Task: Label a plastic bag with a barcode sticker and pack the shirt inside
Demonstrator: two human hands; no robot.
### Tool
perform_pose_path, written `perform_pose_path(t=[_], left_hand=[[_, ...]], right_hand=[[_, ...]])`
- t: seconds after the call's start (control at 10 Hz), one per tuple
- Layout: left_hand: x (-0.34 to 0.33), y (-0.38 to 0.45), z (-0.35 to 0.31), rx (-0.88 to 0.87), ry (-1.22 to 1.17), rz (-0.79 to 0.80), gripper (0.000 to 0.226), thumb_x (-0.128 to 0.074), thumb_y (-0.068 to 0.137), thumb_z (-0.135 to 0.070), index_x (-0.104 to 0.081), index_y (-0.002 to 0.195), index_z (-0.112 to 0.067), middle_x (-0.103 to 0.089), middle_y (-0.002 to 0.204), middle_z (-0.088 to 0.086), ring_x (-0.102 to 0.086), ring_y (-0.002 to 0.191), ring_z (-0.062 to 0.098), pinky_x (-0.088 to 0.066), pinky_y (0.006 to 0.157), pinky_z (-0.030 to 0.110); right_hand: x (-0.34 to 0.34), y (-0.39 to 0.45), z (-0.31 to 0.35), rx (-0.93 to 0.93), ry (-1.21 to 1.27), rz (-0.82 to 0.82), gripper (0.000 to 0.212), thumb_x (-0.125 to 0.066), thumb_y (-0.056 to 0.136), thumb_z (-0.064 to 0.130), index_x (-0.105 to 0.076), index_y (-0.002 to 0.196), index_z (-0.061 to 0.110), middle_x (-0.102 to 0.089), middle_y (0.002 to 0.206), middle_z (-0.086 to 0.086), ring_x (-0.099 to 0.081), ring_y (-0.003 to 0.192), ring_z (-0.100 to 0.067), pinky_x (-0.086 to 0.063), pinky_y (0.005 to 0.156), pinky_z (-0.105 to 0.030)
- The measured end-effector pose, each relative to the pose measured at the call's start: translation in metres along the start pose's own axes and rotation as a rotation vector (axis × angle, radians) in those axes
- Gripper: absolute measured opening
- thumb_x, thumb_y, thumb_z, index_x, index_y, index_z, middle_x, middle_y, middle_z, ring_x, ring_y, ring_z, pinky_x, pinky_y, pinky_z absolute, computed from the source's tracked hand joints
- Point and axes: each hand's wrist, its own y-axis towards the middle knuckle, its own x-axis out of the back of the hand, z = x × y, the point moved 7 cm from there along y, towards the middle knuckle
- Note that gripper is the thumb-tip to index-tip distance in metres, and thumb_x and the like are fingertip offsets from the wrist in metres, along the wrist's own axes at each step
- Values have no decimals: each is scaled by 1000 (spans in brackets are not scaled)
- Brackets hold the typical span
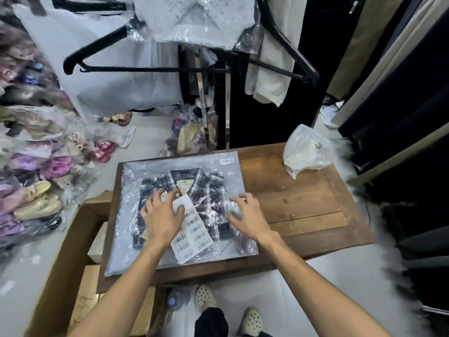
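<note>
Plaid shirt (213, 188) sits inside plastic bag (131, 215), flat on bench (303, 203). Left hand (162, 215) pinches top of sticker sheet (194, 234) lying on bag. Right hand (247, 215) released, fingers spread, pressing bag.

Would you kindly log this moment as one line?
left hand touches sticker sheet | right hand rests on plastic bag | shirt seen through bag

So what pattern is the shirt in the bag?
Plaid: the shirt has dark navy and white checks, showing through the clear bag in the head view.
</note>
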Motion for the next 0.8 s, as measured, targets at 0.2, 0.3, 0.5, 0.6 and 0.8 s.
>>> perform_pose_path(t=[0.2,0.3,0.5,0.6,0.8], left_hand=[[-27,1,58,256,80,406,80,-54,84,-76,-28,153,-47,-7,168,19,-15,148,51,-20,116,69],[-29,9,56,235,47,412,81,-53,84,-77,-25,154,-49,-3,168,20,-11,149,52,-19,116,70],[-28,29,56,206,95,427,82,-48,82,-81,-25,154,-50,-8,167,22,-17,147,52,-26,113,70],[-27,31,58,193,149,424,84,-44,80,-84,-24,154,-49,-12,165,23,-23,144,52,-30,110,70],[-16,45,39,228,200,394,83,-57,81,-73,-33,149,-34,-14,163,22,-27,141,57,-18,109,78]], right_hand=[[-27,28,18,40,-168,110,75,-58,91,61,-29,156,36,-8,169,-1,-2,156,-27,-8,123,-48],[-36,39,18,3,-230,157,77,-55,91,64,-27,157,36,-5,170,-1,-2,156,-28,-6,124,-48],[-29,53,23,-14,-253,135,76,-55,89,65,-29,155,37,-8,170,1,-6,155,-28,-10,124,-49],[-26,52,27,-18,-259,130,76,-56,89,65,-30,154,37,-11,169,0,-10,155,-28,-14,124,-51],[-7,59,40,-62,-168,230,63,-58,92,57,-45,147,29,-37,158,-7,-36,143,-29,-30,117,-50]])
